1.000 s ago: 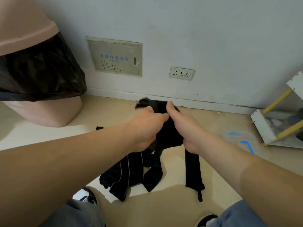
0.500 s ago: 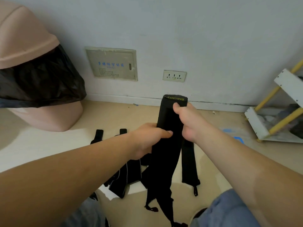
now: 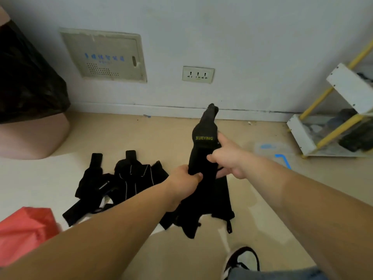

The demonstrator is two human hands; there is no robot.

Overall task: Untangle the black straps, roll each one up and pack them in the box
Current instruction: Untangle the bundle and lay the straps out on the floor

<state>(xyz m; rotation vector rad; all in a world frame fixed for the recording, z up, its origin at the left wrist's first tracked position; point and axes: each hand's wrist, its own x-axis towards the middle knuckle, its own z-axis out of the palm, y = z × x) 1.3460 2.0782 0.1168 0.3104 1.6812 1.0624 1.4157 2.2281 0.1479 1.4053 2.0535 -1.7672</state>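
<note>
Hands out front, both on one black strap, held upright above the floor. Left hand grips it low, fingers curled round the band, thumb across the front. Right hand takes it just above: thumb pressing the front face, index finger stretched up along the right edge, the other fingers tucked behind, so a pinch rather than a full fist. Yellow lettering, XUEYING, sits on the strap just above that thumb, and the top end narrows to a crumpled tip in front of the skirting board. Below the hands the strap hangs down between the forearms; exactly where it ends is lost against other black fabric there. Left of the hands, a heap of straps lies tangled on the floor, some with thin pale edging, two tabs poking toward the wall. Far left, a pink bin with a black bag draped over it. On the wall, a beige panel and a socket. Right side, a white rack with yellow rods. Bottom left, something red, blurred. A black-and-white shoe shows at the bottom edge.
</note>
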